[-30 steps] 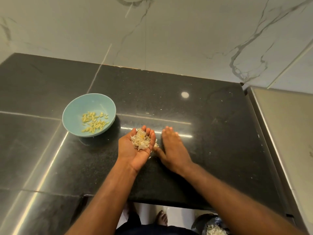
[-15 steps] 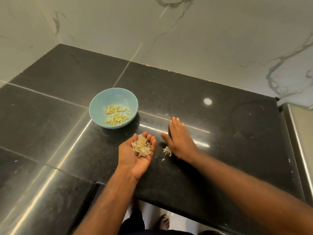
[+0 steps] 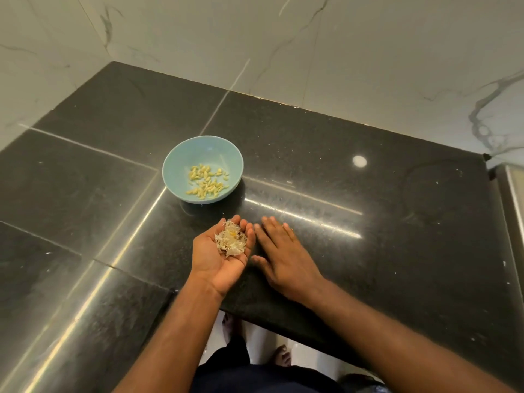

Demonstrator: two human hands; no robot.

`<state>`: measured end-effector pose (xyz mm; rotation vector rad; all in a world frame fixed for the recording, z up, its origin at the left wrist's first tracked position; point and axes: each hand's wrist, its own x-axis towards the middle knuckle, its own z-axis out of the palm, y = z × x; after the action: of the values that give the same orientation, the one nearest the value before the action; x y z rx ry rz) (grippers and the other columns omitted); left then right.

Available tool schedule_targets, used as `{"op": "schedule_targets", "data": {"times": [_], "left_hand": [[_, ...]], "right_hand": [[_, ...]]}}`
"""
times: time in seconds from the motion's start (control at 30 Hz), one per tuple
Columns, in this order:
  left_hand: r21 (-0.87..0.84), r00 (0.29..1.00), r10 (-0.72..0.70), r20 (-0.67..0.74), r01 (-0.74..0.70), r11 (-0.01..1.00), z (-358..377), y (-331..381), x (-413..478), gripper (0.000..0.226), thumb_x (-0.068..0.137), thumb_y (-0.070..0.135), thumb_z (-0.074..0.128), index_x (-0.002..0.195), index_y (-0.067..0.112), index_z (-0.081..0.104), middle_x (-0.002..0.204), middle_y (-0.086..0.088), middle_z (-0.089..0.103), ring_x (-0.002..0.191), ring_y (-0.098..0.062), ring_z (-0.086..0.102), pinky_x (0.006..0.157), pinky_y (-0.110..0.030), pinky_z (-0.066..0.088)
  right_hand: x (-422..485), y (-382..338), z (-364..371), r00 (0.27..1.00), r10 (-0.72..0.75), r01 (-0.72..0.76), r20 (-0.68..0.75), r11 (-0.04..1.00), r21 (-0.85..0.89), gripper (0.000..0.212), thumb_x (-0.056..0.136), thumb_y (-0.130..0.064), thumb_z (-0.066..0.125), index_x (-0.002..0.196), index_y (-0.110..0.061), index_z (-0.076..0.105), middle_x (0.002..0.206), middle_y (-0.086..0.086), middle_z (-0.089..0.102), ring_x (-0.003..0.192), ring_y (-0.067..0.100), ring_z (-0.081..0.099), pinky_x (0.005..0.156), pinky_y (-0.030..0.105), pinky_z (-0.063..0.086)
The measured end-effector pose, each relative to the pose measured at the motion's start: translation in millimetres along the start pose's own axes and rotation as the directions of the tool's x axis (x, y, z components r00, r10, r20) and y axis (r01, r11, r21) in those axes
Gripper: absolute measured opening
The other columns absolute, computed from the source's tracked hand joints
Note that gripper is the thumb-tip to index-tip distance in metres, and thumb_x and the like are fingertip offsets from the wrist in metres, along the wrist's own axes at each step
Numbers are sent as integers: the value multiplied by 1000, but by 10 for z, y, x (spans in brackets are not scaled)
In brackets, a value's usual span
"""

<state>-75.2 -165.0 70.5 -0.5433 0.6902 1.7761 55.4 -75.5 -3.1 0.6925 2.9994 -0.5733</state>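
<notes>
In the head view, the left hand (image 3: 219, 253) lay palm up just above the near part of the black counter (image 3: 382, 236). Its fingers were loosely cupped rather than closed, cradling a small heap of pale, papery skins (image 3: 231, 241). The heap sat at the base of the fingers and across the upper palm, and nothing pinched it. Just to its right, the right hand (image 3: 285, 252) rested palm down on the counter. Its fingers were straight and close together, gripping nothing, and its index finger almost touched the left hand's little finger (whether the two actually met could not be told).

Farther off and slightly left of both hands stood a light blue bowl (image 3: 181, 165), upright and apart from them. A scatter of yellowish seeds (image 3: 207, 181) lay on its bottom. A white marble wall (image 3: 283, 38) rose behind the counter's far edge. Below the near edge a bare foot (image 3: 282, 358) showed on a pale floor.
</notes>
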Motion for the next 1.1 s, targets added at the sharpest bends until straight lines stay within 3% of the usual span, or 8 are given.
{"op": "schedule_targets", "data": {"times": [0.13,0.27,0.37,0.47,0.57,0.67,0.87,1.1], "left_hand": [[19,1000,-17,-1,17,1000,-44,-91,-97,28,100,20,45,91,2,66,77,-12,69,68,-21,68,59,-32,61],[23,998,-65,-1,65,998,-126,-170,-128,25,97,18,47,90,2,65,76,-11,67,69,-22,67,58,-32,61],[62,993,-114,18,113,992,-179,-270,-156,19,90,14,50,85,2,65,74,-10,65,63,-22,67,56,-30,60],[101,986,-163,23,160,982,-236,-409,-153,16,80,12,52,82,3,64,74,-9,63,62,-20,64,55,-27,58],[101,981,-191,37,187,977,-317,-537,-146,20,81,13,51,78,2,67,75,-10,64,62,-20,64,56,-27,58],[85,975,-213,66,207,975,-373,-595,-162,22,82,13,51,75,1,68,77,-10,64,62,-20,65,58,-26,58],[120,975,-220,38,215,969,-452,-664,-278,20,82,13,52,76,2,68,74,-10,62,62,-21,63,55,-27,58],[235,932,-362,-8,353,905,-627,-704,-339,25,84,14,52,71,1,70,70,-11,62,59,-22,63,55,-27,58]], "right_hand": [[336,61,-23,996,-77,71,-50,990,-124,57,104,-37,23,154,-13,34,163,9,27,154,25,13,125,44,2],[26,262,66,971,-57,64,-231,998,25,37,98,-17,57,133,-4,61,141,14,58,137,31,48,119,43,30],[-283,422,-18,933,118,-28,-339,966,258,23,95,-7,62,116,-3,71,119,14,69,116,28,61,108,34,43],[-154,481,-110,875,308,-153,-373,908,391,23,98,-10,53,116,-3,67,114,14,66,110,28,57,102,29,40],[-84,299,-27,972,150,-100,-182,960,260,41,100,-25,47,133,-2,57,135,15,53,128,25,44,114,38,36],[-152,202,40,992,-38,53,-118,991,127,56,95,-40,42,131,-1,60,133,18,55,127,30,47,108,40,41],[-257,254,80,936,43,5,-349,991,137,12,95,-10,58,86,-4,64,92,11,62,90,23,52,81,36,48],[-344,214,-42,955,118,-88,-272,989,119,26,96,-17,59,118,-4,66,117,9,62,112,23,51,97,32,44]]}}
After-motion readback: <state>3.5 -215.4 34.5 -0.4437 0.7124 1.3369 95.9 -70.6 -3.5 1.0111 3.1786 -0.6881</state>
